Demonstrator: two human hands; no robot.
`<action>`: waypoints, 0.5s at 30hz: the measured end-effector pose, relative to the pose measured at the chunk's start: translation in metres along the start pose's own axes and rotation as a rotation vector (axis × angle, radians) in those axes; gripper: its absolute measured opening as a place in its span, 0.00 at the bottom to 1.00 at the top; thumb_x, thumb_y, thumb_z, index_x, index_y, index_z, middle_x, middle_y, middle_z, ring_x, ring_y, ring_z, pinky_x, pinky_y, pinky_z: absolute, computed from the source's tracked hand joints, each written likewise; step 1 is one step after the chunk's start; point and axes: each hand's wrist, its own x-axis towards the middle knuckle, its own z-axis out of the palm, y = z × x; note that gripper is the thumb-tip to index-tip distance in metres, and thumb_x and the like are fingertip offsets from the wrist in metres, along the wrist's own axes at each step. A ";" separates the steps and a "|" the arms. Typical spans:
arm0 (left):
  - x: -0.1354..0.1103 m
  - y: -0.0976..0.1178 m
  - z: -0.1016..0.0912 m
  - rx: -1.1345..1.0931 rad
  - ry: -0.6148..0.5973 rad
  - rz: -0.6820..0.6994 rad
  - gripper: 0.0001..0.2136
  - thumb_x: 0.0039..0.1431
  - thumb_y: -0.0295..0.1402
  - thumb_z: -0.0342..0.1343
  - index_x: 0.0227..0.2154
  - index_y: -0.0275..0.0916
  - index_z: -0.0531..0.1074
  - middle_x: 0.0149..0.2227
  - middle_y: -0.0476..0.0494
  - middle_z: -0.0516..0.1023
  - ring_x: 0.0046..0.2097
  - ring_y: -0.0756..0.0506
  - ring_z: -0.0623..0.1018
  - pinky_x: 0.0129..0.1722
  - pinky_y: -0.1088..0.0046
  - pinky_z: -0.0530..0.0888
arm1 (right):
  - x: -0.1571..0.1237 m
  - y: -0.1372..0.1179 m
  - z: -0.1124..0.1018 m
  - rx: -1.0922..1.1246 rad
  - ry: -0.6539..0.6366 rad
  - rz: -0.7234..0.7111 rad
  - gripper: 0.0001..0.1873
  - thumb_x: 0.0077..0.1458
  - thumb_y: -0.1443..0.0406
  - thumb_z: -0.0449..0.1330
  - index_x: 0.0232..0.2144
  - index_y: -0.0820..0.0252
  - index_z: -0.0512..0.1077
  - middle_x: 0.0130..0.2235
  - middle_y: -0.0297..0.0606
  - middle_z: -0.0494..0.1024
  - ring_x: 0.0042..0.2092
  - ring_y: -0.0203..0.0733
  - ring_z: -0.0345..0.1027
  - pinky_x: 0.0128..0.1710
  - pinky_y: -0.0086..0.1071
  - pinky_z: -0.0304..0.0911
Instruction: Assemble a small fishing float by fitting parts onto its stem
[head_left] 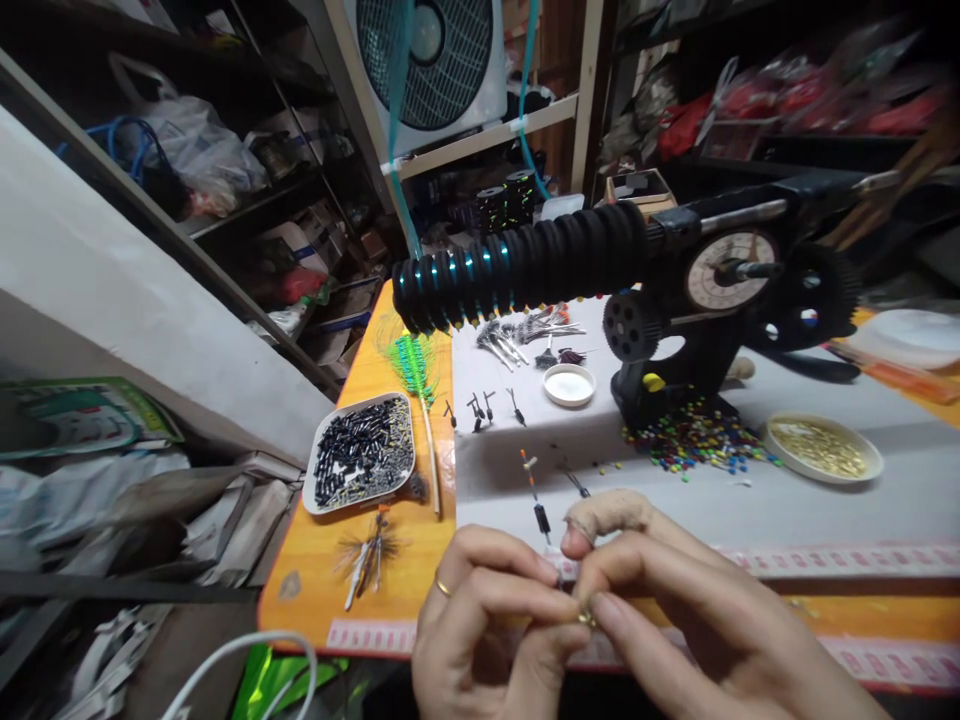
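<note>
My left hand, a ring on one finger, is closed in a pinch near the table's front edge. Its fingertips meet those of my right hand, also pinched and with a wrapped finger. Between them shows a tiny brass-coloured piece, mostly covered by the fingers; its exact kind is unclear. Just beyond the fingertips is a small black cylinder on a thin line, with an orange-and-white stalk above it. More small black pieces with forked ends lie farther back on the white sheet.
A black geared machine with a ribbed roller overhangs the table. Colourful beads lie around its base. A dish of gold pieces is at right, a white tray of black parts at left. A green feathery stick lies beside the tray.
</note>
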 end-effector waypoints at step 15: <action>0.004 0.005 0.007 -0.398 0.047 -0.255 0.04 0.64 0.35 0.77 0.33 0.50 0.88 0.34 0.55 0.85 0.35 0.54 0.81 0.38 0.84 0.75 | 0.001 0.012 -0.014 -0.292 0.065 -0.285 0.21 0.67 0.72 0.66 0.58 0.46 0.77 0.48 0.38 0.86 0.44 0.42 0.87 0.42 0.25 0.82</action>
